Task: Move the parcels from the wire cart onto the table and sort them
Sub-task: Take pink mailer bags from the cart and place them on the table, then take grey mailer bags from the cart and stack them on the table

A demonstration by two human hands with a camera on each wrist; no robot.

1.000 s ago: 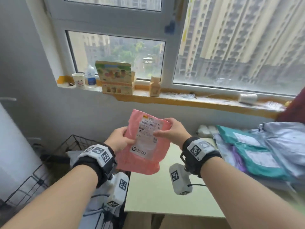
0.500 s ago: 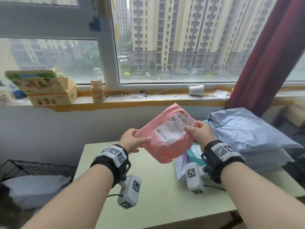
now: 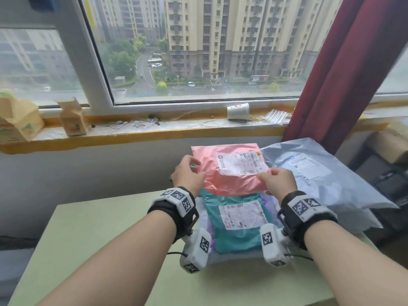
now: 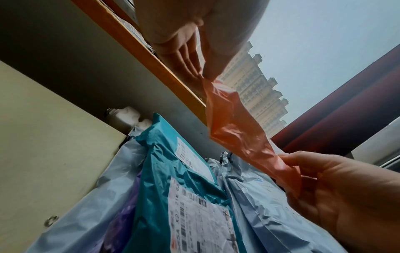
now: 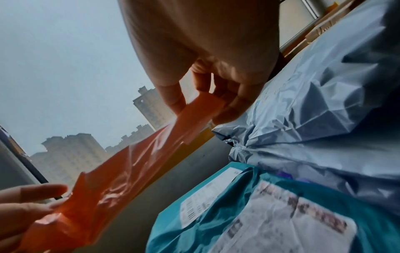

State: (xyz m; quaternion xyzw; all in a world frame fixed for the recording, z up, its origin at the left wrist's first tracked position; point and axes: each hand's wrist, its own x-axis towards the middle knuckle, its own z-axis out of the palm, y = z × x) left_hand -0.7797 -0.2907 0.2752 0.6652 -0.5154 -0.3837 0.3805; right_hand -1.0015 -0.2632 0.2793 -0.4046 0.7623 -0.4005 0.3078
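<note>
Pink parcel point(image 3: 229, 171): thin, soft, slippery film bag, probably light, held above the teal parcel point(image 3: 238, 219) on the table point(image 3: 92, 235), left hand point(image 3: 187, 173) and right hand point(image 3: 278, 181) pinching opposite edges.

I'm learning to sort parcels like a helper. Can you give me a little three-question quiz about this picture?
1. True or false: the pink parcel already lies flat on the table.
2. Which parcel lies right below it? A teal parcel B red C yellow
3. How many hands hold the pink parcel?

Key: 1 false, it is held in the air. 2 A. 3 two: the left hand and the right hand each pinch an edge.
</note>
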